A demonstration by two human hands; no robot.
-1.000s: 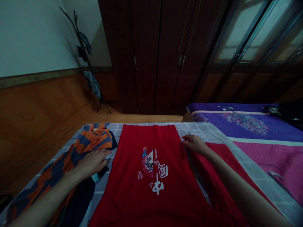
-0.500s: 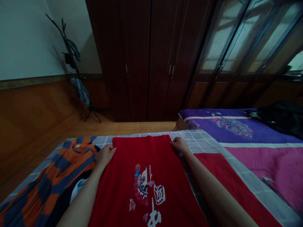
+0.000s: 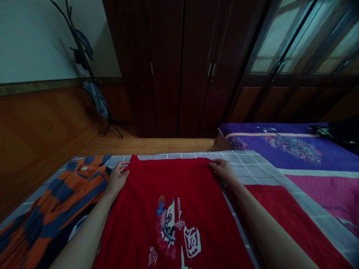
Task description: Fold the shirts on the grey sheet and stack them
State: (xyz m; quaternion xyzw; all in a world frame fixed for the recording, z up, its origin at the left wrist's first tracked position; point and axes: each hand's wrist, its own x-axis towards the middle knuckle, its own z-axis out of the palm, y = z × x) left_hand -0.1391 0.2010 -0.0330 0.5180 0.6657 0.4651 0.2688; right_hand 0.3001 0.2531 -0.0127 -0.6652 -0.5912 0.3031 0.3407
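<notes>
A dim bedroom, with a dark wardrobe (image 3: 168, 67) along the far wall and a grey-checked bed (image 3: 249, 166) beneath the work. The left hand (image 3: 117, 178) is narrowly closed on the far left corner of a red garment (image 3: 131, 228), lifting that corner slightly. The right hand (image 3: 223, 171) pinches the far edge near the other corner. The garment lies flat down the middle of the bed, its far edge near the bed's far end, with a white and pink print (image 3: 171, 228) on its face. It looks light, soft and limp, likely to slump and crease, so the two far corners seem good places to hold it. A striped garment (image 3: 56, 198) lies heaped along the bed's left edge, a red cloth (image 3: 283, 220) along its right. Beyond is a purple quilt (image 3: 294, 147).
</notes>
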